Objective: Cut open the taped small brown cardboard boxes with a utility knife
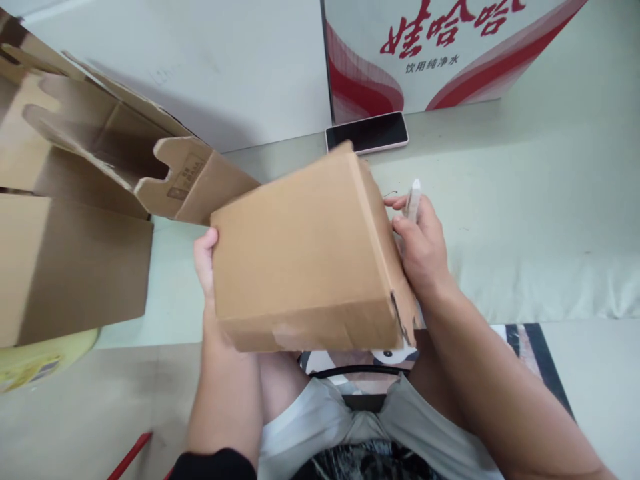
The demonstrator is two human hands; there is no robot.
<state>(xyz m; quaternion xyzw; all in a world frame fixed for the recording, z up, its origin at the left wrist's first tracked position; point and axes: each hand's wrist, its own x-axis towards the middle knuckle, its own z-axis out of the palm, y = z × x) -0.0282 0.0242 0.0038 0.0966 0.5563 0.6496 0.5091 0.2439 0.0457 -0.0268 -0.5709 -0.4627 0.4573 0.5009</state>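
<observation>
I hold a closed brown cardboard box (305, 257) in front of me, above my lap, tilted with its top toward the camera. My left hand (206, 263) grips its left edge, with the thumb on top and the fingers hidden behind. My right hand (420, 243) presses against the box's right side. Its fingers are also closed around a small whitish object (413, 199) that sticks up from them; I cannot make out what it is.
Several open, unfolded cardboard boxes (75, 200) lie stacked at the left. A phone (367, 132) with a dark screen lies on the pale surface behind the box, in front of a white and red printed carton (440, 47). A yellow object (35, 363) shows at lower left.
</observation>
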